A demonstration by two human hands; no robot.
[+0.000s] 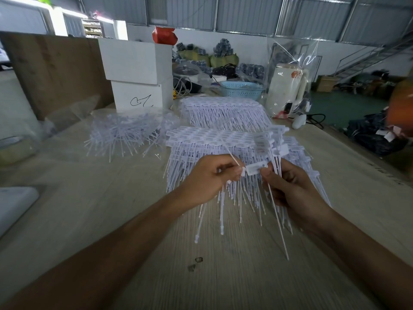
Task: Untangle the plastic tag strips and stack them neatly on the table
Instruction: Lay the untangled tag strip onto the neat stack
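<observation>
Head view: left hand [211, 175] pinching one end of a single white tag strip [256, 168] by its flat label head, right hand [288, 186] pinching the other end of that head, with a few thin tails gripped in the same curled fingers. Held just above the near stack [214, 139] of sorted strips on the counter [111, 220]; second stack [223, 108] lying just behind, tangled heap [125, 130] in clear plastic off to the left.

Probably very light, each strip. Label head stiff and flat, likely the surest place to pinch; tail thin, springy, liable to whip and snag on neighbours. Smooth plastic, so probably slippery in a loose grip. Tails likely to kink if yanked; better drawn out lengthwise from the tangle.

Printing present on the label heads, too small and blurred to read. Black handwritten scrawl on the white box [138, 95] behind the heap, not legible as any word. Orange patch on the cream jug [286, 90], unreadable.
</observation>
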